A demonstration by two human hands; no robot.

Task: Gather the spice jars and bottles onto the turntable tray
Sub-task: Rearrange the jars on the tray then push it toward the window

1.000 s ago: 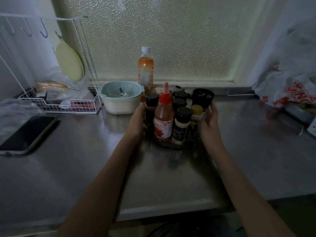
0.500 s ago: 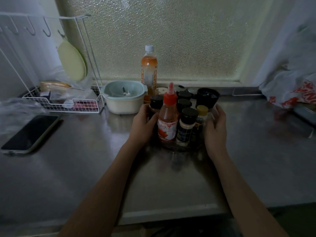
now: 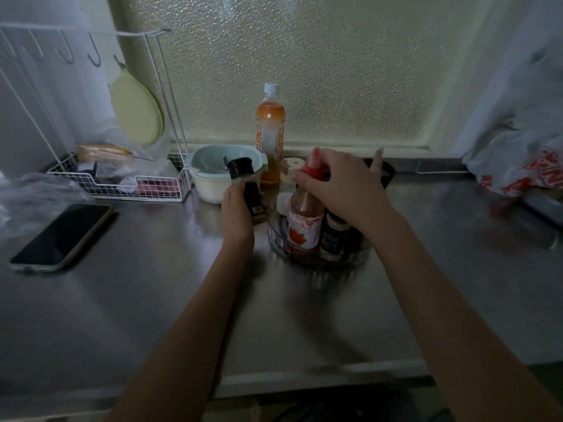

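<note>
Most jars are gathered on the tray (image 3: 320, 257), a dark jar (image 3: 246, 190) is gripped by the left hand (image 3: 237, 214) at its 9 o'clock, outside, while the right hand (image 3: 344, 190) is spread over the sauce bottle (image 3: 304, 220)

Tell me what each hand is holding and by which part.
The left hand holds a black-capped spice jar by its lower body. The right hand rests over the red sauce bottle top; grip unclear.

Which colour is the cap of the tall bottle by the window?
White cap, seen in the head view.
</note>
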